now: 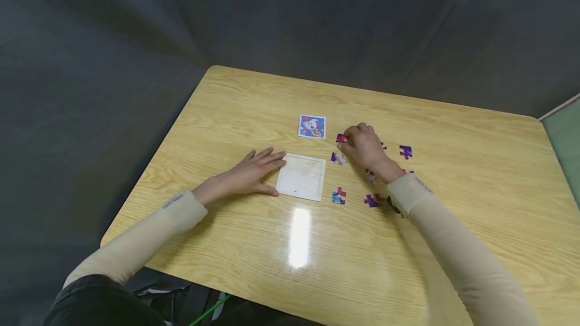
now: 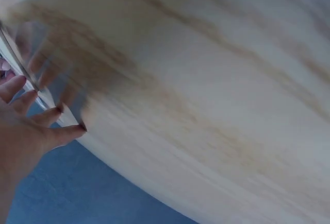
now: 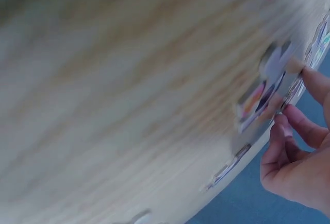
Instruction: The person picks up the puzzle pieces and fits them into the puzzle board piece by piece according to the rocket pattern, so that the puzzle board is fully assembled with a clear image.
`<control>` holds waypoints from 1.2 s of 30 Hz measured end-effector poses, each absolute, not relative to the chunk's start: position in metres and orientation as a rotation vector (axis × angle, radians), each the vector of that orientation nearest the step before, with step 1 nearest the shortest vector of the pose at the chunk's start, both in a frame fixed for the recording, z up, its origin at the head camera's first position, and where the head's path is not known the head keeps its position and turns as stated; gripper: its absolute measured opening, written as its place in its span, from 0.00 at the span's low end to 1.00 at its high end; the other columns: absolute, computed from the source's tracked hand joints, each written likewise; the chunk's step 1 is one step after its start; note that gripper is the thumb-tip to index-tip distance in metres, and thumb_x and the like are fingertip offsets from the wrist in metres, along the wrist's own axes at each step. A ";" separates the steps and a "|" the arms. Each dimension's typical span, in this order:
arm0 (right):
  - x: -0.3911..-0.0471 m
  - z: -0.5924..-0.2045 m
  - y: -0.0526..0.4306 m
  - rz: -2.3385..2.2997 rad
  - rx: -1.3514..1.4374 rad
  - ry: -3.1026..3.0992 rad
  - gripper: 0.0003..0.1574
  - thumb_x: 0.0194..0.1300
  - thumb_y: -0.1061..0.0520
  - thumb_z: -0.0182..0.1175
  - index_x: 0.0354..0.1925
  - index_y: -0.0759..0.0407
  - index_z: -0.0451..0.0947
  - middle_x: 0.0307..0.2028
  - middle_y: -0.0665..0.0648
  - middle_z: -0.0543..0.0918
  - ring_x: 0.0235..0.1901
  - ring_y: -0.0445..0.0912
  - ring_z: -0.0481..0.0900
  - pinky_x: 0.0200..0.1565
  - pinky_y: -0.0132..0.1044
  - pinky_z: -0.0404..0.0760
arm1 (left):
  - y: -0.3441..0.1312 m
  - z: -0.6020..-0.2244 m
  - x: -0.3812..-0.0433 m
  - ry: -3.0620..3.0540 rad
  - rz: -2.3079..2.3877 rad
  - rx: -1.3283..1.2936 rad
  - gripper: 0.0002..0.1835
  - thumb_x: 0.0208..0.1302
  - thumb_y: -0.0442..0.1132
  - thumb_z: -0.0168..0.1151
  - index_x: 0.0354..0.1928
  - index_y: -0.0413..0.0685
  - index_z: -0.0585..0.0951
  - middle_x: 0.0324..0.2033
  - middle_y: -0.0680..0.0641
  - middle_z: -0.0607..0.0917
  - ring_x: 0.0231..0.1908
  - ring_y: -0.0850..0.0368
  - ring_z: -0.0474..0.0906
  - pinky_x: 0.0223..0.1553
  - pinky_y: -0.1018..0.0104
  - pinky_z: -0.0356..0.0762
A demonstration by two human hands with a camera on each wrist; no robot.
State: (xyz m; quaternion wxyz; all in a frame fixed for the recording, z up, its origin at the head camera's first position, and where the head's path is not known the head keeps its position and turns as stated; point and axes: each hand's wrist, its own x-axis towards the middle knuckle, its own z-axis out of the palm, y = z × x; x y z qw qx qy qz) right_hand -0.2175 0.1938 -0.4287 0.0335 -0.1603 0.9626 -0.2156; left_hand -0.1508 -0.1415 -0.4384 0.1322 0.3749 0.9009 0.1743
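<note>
We see the right hand (image 1: pixel 366 148) pinching a red-and-purple piece (image 1: pixel 341 138) right of the picture card (image 1: pixel 312 127); it could slip if the edge grip is loose; the left hand (image 1: pixel 249 175), spread out, touches the white tray (image 1: pixel 300 185), which a careless push might shift.
</note>
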 end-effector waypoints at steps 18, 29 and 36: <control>-0.220 -0.424 0.188 -0.584 -0.575 2.958 0.27 0.60 0.50 0.67 0.50 0.68 0.78 0.41 0.62 0.75 0.40 0.54 0.70 0.42 0.45 0.76 | -0.143 -0.439 -0.148 2.598 0.624 0.994 0.44 0.56 0.60 0.66 0.70 0.48 0.65 0.74 0.53 0.53 0.74 0.46 0.39 0.68 0.35 0.32; -0.194 -0.408 0.156 -0.841 -0.894 3.010 0.25 0.54 0.54 0.72 0.44 0.70 0.81 0.38 0.64 0.79 0.38 0.54 0.72 0.38 0.43 0.77 | -0.145 -0.437 -0.147 2.580 0.646 0.968 0.44 0.56 0.60 0.67 0.70 0.48 0.65 0.74 0.54 0.51 0.74 0.48 0.37 0.68 0.36 0.29; -0.173 -0.410 0.120 -0.748 -0.967 3.046 0.24 0.52 0.50 0.73 0.42 0.65 0.83 0.37 0.60 0.81 0.36 0.53 0.74 0.35 0.44 0.77 | -0.147 -0.434 -0.146 2.591 0.646 0.968 0.43 0.54 0.58 0.68 0.69 0.47 0.67 0.74 0.52 0.53 0.74 0.46 0.38 0.68 0.34 0.30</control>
